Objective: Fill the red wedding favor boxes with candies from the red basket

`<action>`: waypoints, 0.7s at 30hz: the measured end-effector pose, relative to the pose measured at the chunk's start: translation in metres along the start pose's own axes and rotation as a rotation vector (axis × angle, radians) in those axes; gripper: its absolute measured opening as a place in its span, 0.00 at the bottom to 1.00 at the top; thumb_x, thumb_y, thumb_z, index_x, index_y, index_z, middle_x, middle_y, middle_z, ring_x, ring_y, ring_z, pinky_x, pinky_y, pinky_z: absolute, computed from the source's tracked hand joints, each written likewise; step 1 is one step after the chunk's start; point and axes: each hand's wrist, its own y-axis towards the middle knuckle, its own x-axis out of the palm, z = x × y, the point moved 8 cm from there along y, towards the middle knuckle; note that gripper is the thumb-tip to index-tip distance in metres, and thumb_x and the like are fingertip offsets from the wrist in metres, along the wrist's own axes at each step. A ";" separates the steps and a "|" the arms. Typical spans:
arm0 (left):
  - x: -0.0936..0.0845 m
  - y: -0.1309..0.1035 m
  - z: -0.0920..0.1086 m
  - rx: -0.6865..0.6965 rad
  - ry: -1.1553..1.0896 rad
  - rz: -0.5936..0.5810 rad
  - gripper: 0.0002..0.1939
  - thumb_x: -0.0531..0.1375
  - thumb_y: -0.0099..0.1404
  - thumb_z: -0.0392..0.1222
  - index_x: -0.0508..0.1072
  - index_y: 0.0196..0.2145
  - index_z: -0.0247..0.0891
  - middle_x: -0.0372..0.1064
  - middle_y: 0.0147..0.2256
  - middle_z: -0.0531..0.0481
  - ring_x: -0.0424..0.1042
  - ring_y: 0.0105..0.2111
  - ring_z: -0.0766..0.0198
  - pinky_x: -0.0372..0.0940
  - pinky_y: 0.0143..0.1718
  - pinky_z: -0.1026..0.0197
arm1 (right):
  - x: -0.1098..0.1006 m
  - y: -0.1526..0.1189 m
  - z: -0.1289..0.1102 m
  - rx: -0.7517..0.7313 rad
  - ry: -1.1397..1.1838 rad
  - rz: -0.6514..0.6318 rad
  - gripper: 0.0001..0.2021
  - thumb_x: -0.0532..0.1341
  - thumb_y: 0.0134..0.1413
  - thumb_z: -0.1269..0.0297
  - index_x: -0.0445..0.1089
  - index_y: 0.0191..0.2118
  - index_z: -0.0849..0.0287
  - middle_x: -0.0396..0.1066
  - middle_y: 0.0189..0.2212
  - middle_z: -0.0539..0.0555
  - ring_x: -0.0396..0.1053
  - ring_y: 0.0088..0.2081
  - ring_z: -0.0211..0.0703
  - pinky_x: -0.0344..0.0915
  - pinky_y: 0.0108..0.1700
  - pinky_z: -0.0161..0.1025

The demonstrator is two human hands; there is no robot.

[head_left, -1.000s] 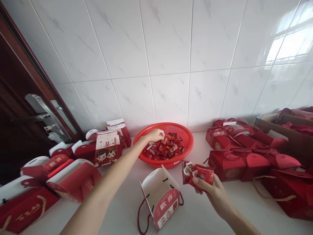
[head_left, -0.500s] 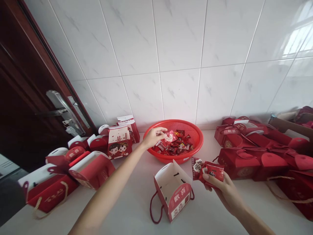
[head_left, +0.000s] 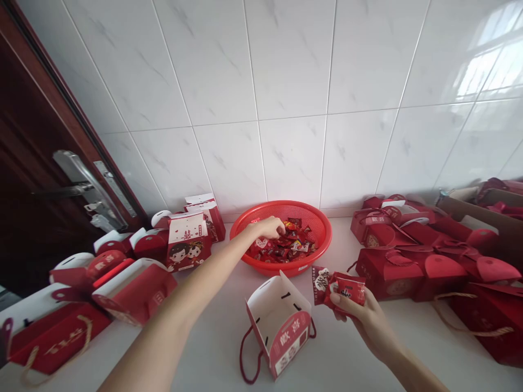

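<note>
My left hand [head_left: 270, 228] reaches into a red plastic basket [head_left: 322, 247] of wrapped candies [head_left: 300, 245]. Its fingers curl down among the wrappers, and whatever they pinch is hidden. A pink wrapper with a pale heart [head_left: 261, 243] lies just below that hand. Held to the right, my right hand [head_left: 357, 305] is closed on several red candy packets [head_left: 347, 287], one of them a darker packet [head_left: 321, 283] with white lettering. Between the hands, in front of the basket, an open red gift box [head_left: 281, 321] with cord handles shows its bare pale inside.
Red boxes [head_left: 134, 288] stand at the left, some with flaps up, beside one printed with two cartoon figures [head_left: 188, 245]. More red boxes [head_left: 392, 272] crowd the right, near a brown carton [head_left: 461, 209]. A tiled wall [head_left: 290, 158] rises behind; a dark door [head_left: 36, 141] is at left.
My left hand has gone from above the pink wrapper down into the candies, further right in the basket. My right hand keeps its packets. The whole view has shifted slightly.
</note>
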 end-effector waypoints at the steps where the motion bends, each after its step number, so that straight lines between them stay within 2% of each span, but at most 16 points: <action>1: 0.003 0.006 0.002 -0.014 0.025 -0.026 0.23 0.62 0.57 0.29 0.80 0.48 0.48 0.77 0.51 0.51 0.77 0.47 0.56 0.70 0.44 0.61 | -0.001 0.000 -0.001 -0.004 -0.001 -0.001 0.23 0.75 0.40 0.47 0.66 0.24 0.59 0.63 0.21 0.49 0.57 0.24 0.38 0.54 0.28 0.38; 3: 0.008 0.013 0.004 -0.044 0.074 -0.066 0.23 0.63 0.59 0.30 0.78 0.51 0.48 0.74 0.55 0.48 0.76 0.49 0.53 0.72 0.46 0.54 | -0.003 0.000 -0.003 -0.016 -0.002 -0.007 0.23 0.74 0.41 0.47 0.66 0.24 0.59 0.62 0.21 0.49 0.57 0.25 0.38 0.54 0.29 0.38; 6: 0.013 0.017 0.001 -0.069 0.140 -0.118 0.18 0.63 0.67 0.36 0.74 0.55 0.41 0.72 0.55 0.43 0.74 0.51 0.53 0.72 0.49 0.47 | -0.004 -0.001 -0.006 -0.033 0.006 -0.006 0.22 0.74 0.42 0.47 0.66 0.24 0.59 0.63 0.21 0.49 0.57 0.25 0.38 0.54 0.29 0.38; 9: 0.015 0.017 -0.004 -0.079 0.211 -0.165 0.16 0.63 0.69 0.42 0.73 0.54 0.38 0.72 0.53 0.42 0.74 0.49 0.55 0.72 0.50 0.46 | -0.006 -0.004 -0.006 -0.015 0.018 0.022 0.23 0.75 0.40 0.47 0.66 0.25 0.59 0.64 0.21 0.49 0.58 0.24 0.38 0.55 0.29 0.38; 15: 0.018 0.018 -0.009 -0.076 0.306 -0.181 0.15 0.62 0.70 0.42 0.73 0.52 0.38 0.70 0.54 0.42 0.72 0.51 0.54 0.70 0.52 0.46 | -0.004 -0.009 -0.002 0.030 0.034 0.022 0.25 0.76 0.38 0.47 0.71 0.35 0.60 0.67 0.23 0.50 0.61 0.25 0.39 0.57 0.30 0.39; 21: 0.023 0.021 -0.016 -0.111 0.290 -0.143 0.14 0.61 0.71 0.44 0.73 0.51 0.37 0.70 0.53 0.43 0.72 0.50 0.55 0.70 0.51 0.47 | -0.006 -0.006 -0.003 -0.001 0.016 0.013 0.24 0.76 0.40 0.47 0.70 0.33 0.60 0.67 0.23 0.50 0.60 0.25 0.39 0.57 0.29 0.39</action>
